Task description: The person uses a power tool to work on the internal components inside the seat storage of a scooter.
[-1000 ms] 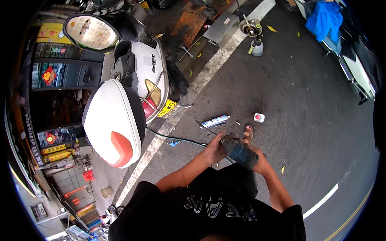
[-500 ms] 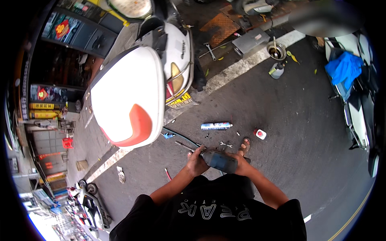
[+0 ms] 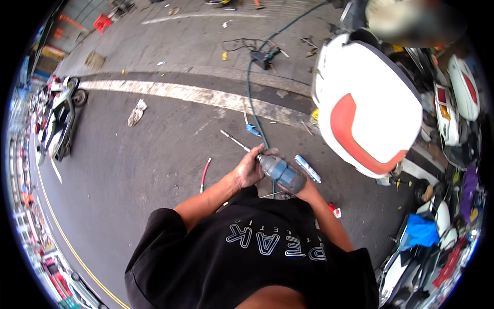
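My left hand [image 3: 249,170] grips the nose of a grey power tool [image 3: 282,172], which looks like an impact wrench with a long metal extension [image 3: 235,139] pointing up and left. My right hand [image 3: 304,189] wraps round the tool's rear, its fingers mostly hidden behind it. Beyond the tool run a teal hose [image 3: 249,85] and, lying on the asphalt, a blue air blow gun [image 3: 252,129]. A spray can [image 3: 307,168] lies just right of the hands, and a short red hose [image 3: 206,174] lies to their left.
A scooter with a white top case [image 3: 370,108] stands at upper right, more scooters [image 3: 427,232] along the right and one [image 3: 62,117] at far left. A rag [image 3: 137,112] lies on the road. A bucket [image 3: 94,60] and black equipment [image 3: 261,59] sit on the pavement.
The view has swung left, so the scooter's top case now appears at the right. Both hands still hold the tool, its extension now pointing up-left and showing more clearly.
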A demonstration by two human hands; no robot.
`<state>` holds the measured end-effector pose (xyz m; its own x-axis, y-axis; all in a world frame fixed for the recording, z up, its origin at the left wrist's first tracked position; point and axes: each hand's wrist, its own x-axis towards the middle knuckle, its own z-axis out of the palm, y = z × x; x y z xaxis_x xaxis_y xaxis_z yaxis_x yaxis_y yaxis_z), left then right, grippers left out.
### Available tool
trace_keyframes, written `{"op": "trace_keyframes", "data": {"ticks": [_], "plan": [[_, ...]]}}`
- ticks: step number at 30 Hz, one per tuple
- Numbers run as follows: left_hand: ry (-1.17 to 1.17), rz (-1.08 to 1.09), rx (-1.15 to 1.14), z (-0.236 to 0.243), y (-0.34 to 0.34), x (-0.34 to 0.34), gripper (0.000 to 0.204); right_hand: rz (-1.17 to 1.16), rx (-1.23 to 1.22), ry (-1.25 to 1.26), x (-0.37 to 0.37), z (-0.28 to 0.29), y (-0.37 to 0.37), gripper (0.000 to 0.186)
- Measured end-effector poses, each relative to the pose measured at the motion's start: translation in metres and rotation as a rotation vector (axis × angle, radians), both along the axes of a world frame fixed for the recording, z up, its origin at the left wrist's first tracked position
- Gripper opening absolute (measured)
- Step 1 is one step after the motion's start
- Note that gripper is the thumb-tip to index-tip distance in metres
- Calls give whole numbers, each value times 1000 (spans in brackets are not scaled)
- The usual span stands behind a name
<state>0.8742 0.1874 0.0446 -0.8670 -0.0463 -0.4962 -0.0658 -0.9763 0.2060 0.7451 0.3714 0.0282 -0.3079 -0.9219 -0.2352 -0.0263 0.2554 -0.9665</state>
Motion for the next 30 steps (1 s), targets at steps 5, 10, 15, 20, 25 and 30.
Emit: {"op": "trace_keyframes", "data": {"ticks": [5, 10, 15, 20, 25, 30], "plan": [[-9, 291, -7, 36, -80, 39, 53, 197, -8, -35, 23, 42, -122, 69], [-100, 419, 19, 15, -141, 51, 60, 247, -247, 284, 28, 32, -205, 64], [-190, 406, 2, 15, -211, 30, 61, 190, -200, 337, 23, -47, -254, 76], [-174, 380, -114, 7, -304, -13, 64, 67, -220, 367, 6, -69, -334, 83], [-125, 396, -189, 23, -376, -59, 71, 20, -217, 547, -43, 2, -412, 73], [-204, 430, -250, 14, -445, -111, 65, 64, -159, 674, -95, 27, -493, 73]]}}
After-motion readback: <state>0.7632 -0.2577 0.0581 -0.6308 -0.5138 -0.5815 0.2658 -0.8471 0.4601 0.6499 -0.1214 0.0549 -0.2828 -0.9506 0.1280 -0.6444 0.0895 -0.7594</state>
